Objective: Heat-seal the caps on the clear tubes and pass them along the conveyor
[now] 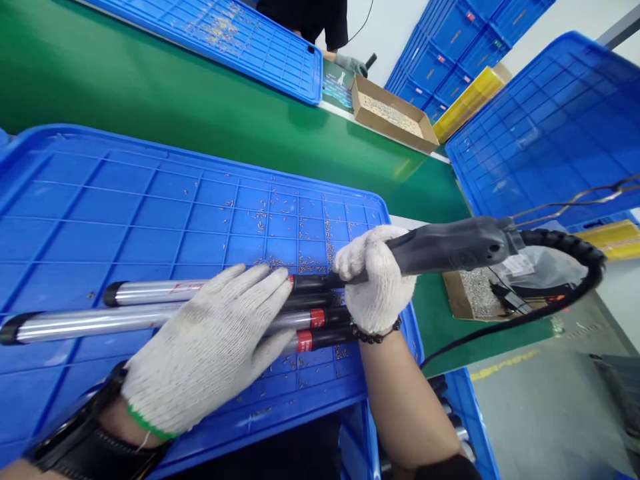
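Observation:
Several silver tubes (95, 321) with black ends and red bands lie side by side on a blue plastic lid (150, 193). My left hand (215, 340), in a white knitted glove, rests flat across them with its fingers stretched out. My right hand (377, 277), also gloved, is wrapped round a black power screwdriver (445, 247) at the tubes' right ends. The screwdriver lies nearly level, its cable curving down at the right; its tip is hidden at the tubes. Many tiny screws (300, 233) are scattered over the lid.
Beyond the green table (240, 133) lies another blue lid (300, 67) with small parts. A cardboard tray of screws (390, 117) stands near a person's gloved hand. At right are a box of screws (480, 293), a plastic bag and blue crates (450, 47). Below is an open crate.

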Action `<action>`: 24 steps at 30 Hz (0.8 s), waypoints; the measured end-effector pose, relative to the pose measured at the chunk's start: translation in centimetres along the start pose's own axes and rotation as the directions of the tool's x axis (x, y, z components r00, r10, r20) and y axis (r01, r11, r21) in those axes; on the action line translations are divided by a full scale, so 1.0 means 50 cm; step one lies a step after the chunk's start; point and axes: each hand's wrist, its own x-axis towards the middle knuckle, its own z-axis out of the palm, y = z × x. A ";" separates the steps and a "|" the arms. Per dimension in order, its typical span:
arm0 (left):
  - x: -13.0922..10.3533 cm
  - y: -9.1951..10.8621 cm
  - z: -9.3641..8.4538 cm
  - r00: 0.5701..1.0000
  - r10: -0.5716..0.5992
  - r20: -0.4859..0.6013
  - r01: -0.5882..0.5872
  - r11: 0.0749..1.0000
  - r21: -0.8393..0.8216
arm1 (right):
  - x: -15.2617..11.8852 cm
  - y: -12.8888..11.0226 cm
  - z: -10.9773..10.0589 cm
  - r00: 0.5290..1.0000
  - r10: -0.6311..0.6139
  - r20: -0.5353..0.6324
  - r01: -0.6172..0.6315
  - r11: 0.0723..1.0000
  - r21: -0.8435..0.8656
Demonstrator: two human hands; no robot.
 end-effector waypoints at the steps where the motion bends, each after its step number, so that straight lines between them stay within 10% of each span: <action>1: -0.001 0.001 -0.001 1.000 -0.006 0.002 0.006 1.000 -0.010 | 0.000 0.001 -0.002 1.000 0.002 0.021 -0.002 1.000 0.005; 24: 0.005 0.005 -0.007 0.999 0.049 0.003 -0.049 0.997 0.066 | 0.003 0.001 0.000 0.998 0.047 0.038 -0.043 0.996 -0.082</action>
